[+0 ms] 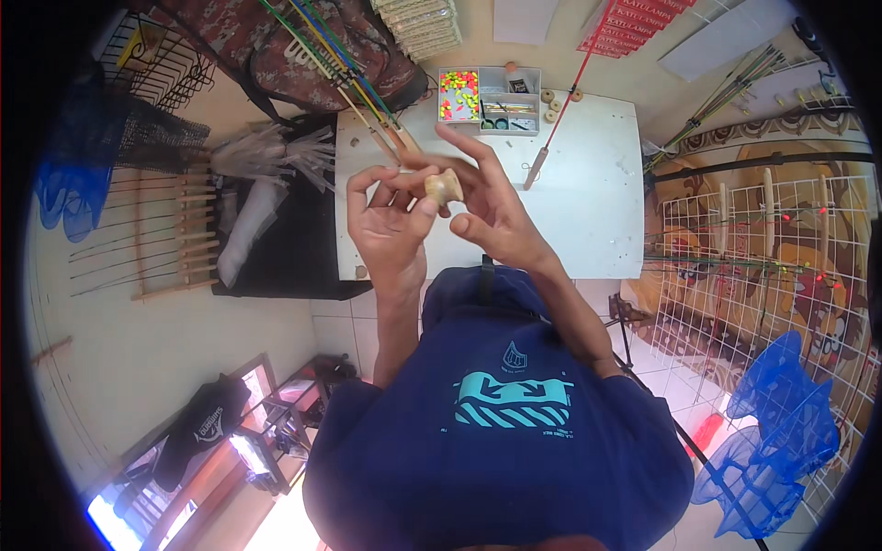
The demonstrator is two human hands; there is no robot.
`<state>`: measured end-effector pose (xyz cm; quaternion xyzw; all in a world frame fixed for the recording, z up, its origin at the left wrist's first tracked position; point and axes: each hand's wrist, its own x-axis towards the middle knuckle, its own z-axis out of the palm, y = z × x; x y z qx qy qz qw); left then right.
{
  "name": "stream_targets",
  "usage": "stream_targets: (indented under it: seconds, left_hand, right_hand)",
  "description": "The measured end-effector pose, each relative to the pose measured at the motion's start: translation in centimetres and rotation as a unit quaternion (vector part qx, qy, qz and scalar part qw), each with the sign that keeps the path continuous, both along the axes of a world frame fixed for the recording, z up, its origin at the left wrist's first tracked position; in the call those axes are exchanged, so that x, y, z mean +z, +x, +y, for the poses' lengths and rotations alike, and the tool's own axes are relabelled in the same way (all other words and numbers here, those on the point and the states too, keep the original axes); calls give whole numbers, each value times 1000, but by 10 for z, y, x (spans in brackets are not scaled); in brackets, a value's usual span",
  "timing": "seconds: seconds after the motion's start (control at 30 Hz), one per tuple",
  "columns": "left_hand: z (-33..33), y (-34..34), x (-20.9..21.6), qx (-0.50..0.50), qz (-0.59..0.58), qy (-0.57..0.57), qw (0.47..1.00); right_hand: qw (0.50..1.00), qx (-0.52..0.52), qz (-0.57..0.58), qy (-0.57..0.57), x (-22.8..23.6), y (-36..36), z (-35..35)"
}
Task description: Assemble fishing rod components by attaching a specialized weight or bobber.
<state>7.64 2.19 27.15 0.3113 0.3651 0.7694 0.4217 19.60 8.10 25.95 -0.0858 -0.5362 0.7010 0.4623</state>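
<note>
Over the white table [588, 220], my left hand [390, 220] pinches a small cream-and-brown spool [444, 188] with flared ends between thumb and fingers. My right hand [501, 207] is just to the right of the spool. Its index finger points up and its thumb stands apart, with nothing visible gripped between them. Any thin line running between the hands is too fine to make out. Beyond the right hand, a red rod [570, 106] with a brown handle lies across the table.
A divided box [510, 126] with bright yellow and pink bits stands at the table's far edge, beside several round wooden spools [551, 116]. Several coloured rods [354, 73] lean in from the far left. A wire grid rack [735, 275] and blue nets [781, 432] are at the right.
</note>
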Motion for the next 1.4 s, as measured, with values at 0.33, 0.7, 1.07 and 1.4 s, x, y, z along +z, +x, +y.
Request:
stream_targets:
  seconds: [0.33,0.7,1.07,1.4]
  left_hand:
    - [-2,7,-10,18,48,5,999]
    - [0,13,-10,4,63,18,998]
    - [-1,19,-9,-36,61,47,996]
    - [-2,12,-11,-34,-76,17,996]
  right_hand:
    - [986,29,-138,-87,-3,25,-10]
    - [974,-108,-183,-80,-7,30,-22]
    - [984,-101,-146,-13,-9,36,-17]
    - [933,105,-341,-37,-9,45,-21]
